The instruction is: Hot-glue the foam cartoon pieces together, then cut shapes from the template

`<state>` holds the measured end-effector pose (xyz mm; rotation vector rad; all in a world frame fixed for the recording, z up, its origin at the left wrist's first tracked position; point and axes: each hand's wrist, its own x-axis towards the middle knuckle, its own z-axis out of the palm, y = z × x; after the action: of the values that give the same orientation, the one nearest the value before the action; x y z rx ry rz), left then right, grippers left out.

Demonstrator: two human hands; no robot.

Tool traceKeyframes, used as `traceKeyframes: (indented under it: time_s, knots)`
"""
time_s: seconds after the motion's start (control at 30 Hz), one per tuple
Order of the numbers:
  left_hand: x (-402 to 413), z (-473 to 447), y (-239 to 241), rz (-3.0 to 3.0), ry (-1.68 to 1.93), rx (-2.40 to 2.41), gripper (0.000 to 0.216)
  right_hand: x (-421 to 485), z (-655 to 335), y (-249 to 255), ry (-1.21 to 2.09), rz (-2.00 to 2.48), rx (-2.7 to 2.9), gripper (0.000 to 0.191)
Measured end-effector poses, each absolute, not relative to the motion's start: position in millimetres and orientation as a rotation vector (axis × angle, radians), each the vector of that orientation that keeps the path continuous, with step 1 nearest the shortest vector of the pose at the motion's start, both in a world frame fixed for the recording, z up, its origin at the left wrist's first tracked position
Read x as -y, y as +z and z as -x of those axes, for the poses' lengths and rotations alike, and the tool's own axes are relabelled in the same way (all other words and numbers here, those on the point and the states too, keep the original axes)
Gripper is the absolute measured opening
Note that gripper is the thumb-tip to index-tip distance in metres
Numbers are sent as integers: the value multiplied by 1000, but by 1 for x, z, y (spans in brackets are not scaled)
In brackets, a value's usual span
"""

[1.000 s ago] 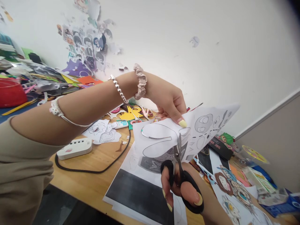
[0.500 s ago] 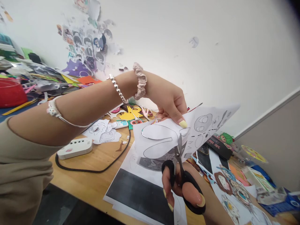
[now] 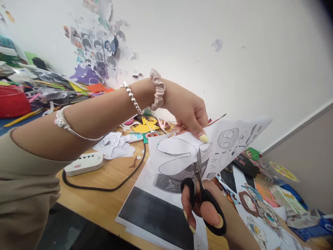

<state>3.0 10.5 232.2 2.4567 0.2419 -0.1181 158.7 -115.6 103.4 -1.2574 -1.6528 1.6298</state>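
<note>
My left hand (image 3: 189,113) reaches across from the left and pinches the upper edge of a white paper sheet (image 3: 174,147) printed with outlined shapes. Below it, my right hand (image 3: 205,208) has its thumb and fingers through the black handles of a pair of scissors (image 3: 198,170). The blades point up and meet the sheet just under my left thumb, beside a long rounded outline. Part of the sheet right of the blades tilts up toward the wall. Under it lie printed sheets with a dark block (image 3: 153,215).
A white power strip (image 3: 84,164) with a black cord (image 3: 104,189) lies left on the wooden table. Paper cutouts (image 3: 118,146) are behind it. Coloured drawings (image 3: 260,205) and a blue package (image 3: 309,225) crowd the right. A red container (image 3: 13,102) stands far left.
The scissor handles have drawn slightly closer together, with my right thumb a little to the left. The right part of the sheet has shifted slightly outward. My left hand keeps its hold.
</note>
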Motion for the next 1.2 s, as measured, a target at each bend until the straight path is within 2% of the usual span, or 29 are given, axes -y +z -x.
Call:
traceKeyframes:
  time_s: [0.4, 0.73, 1.2]
  knots:
    - [-9, -3, 232, -2486, -120, -251, 32, 116, -155, 112, 1503, 1285, 1777, 74]
    - [-10, -4, 231, -2492, -155, -267, 31, 110, -162, 104, 1731, 1201, 1735, 70]
    - [-12, -4, 229, -2481, -142, -260, 33, 113, -157, 105, 1594, 1190, 1739, 73]
